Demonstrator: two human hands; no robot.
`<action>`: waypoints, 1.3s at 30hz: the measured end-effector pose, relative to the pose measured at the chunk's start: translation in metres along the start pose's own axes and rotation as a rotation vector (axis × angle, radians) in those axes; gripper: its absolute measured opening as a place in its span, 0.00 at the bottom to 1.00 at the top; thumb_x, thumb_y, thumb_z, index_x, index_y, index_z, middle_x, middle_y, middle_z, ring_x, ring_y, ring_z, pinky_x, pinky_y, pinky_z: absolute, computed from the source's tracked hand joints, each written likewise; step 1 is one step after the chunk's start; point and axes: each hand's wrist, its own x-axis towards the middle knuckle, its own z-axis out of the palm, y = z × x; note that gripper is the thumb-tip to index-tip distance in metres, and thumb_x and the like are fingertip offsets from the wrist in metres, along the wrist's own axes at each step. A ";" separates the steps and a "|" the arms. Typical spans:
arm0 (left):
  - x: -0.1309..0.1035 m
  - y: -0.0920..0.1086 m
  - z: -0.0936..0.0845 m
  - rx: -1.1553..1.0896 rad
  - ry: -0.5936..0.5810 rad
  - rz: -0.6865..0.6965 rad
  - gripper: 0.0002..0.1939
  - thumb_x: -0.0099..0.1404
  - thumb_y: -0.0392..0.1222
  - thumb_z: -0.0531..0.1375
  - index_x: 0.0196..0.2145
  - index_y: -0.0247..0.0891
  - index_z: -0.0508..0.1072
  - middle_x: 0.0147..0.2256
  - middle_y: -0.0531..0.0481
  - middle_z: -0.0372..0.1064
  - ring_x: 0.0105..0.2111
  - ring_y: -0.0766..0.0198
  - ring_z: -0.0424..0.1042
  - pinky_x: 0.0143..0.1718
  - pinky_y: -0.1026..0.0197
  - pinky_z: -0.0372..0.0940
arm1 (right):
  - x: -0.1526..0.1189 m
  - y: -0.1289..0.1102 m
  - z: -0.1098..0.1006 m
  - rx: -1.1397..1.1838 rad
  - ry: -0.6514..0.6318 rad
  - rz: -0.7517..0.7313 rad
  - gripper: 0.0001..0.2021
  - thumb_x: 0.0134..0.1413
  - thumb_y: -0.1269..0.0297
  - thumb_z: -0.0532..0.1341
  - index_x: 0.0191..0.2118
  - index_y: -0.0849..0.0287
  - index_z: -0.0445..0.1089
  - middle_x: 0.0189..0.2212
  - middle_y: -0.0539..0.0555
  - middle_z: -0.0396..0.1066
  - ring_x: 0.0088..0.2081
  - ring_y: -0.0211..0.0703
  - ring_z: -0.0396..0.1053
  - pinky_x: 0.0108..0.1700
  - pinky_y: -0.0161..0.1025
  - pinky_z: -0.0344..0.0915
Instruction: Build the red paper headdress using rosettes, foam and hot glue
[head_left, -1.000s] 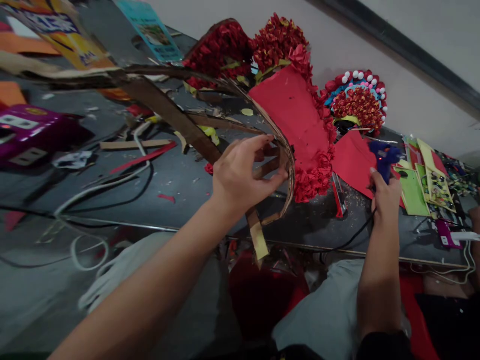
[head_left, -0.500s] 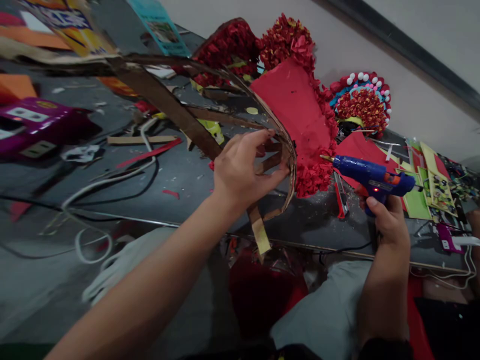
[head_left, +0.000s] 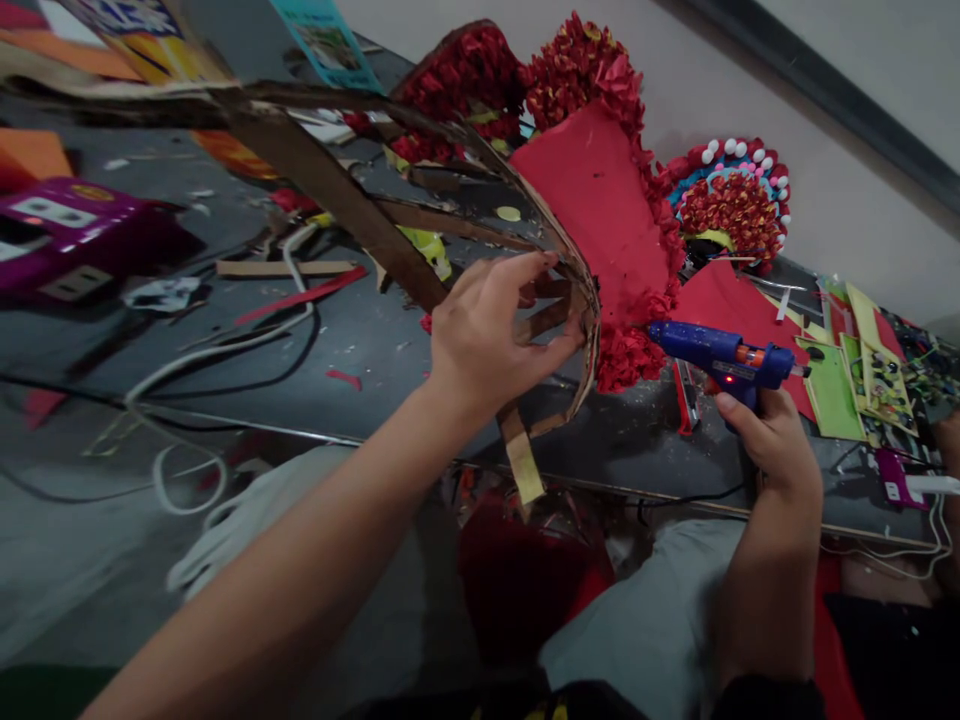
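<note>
My left hand [head_left: 491, 325] grips the curved edge of a brown cardboard frame [head_left: 330, 200], fingers and thumb closed round its right end. Against that edge stands a flat red sheet [head_left: 600, 210] bordered with crumpled red paper [head_left: 634, 355]. In my right hand [head_left: 772, 430] is a blue glue gun [head_left: 705, 342] with a small red light lit. Its nozzle points left, and the tip is hard to see against the crumpled red paper. A strip with a yellowish end [head_left: 523, 465] hangs down from the frame at the table's front edge.
A purple power strip [head_left: 82, 235] and a white cable [head_left: 217, 350] are at the left. Behind stand red paper-covered pieces [head_left: 465, 85] and a round decoration with white balls [head_left: 731, 205]. Green and yellow sheets [head_left: 832, 385] lie at the right, near a red cutter [head_left: 684, 398].
The glue gun has shifted left and slightly down at the nozzle, closer to the crumpled red paper. My left hand keeps its grip on the frame; the view has moved slightly.
</note>
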 end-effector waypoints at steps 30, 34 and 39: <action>-0.001 0.000 0.000 0.026 -0.010 0.000 0.22 0.56 0.43 0.60 0.49 0.39 0.61 0.36 0.53 0.70 0.31 0.65 0.73 0.31 0.62 0.73 | -0.004 -0.026 0.002 -0.232 -0.028 -0.174 0.12 0.51 0.51 0.60 0.31 0.54 0.68 0.26 0.52 0.68 0.29 0.43 0.65 0.34 0.41 0.64; -0.001 -0.004 0.001 0.013 -0.003 -0.018 0.24 0.56 0.43 0.61 0.49 0.37 0.60 0.33 0.52 0.67 0.29 0.66 0.71 0.29 0.62 0.71 | -0.008 -0.031 0.000 -0.281 0.173 -0.173 0.13 0.51 0.50 0.59 0.31 0.55 0.68 0.25 0.52 0.67 0.29 0.43 0.65 0.35 0.42 0.64; 0.006 -0.013 -0.005 -0.033 0.082 -0.144 0.24 0.55 0.44 0.62 0.48 0.38 0.60 0.34 0.53 0.64 0.30 0.67 0.70 0.26 0.64 0.70 | 0.010 -0.005 -0.002 -0.350 0.527 0.015 0.20 0.50 0.44 0.58 0.39 0.57 0.68 0.30 0.56 0.69 0.32 0.46 0.66 0.35 0.41 0.61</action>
